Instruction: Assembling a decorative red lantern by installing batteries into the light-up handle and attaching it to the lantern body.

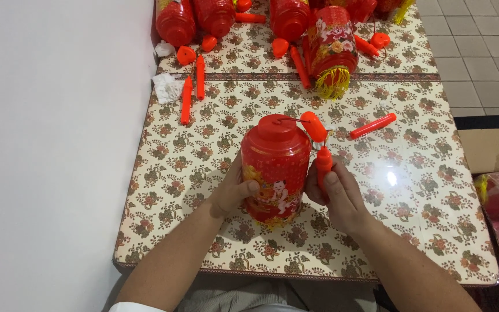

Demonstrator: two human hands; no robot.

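The left hand (233, 193) hugs the tall red paper lantern (275, 170) standing upright at table centre. At its 3 o'clock, touching, the right hand (336, 199) pinches an upright orange plastic stick (323, 164).

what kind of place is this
Probably a small home workshop for putting toy lanterns together: a table with a flowered cover, many red lanterns and loose orange handle sticks on it, a tiled floor beside.
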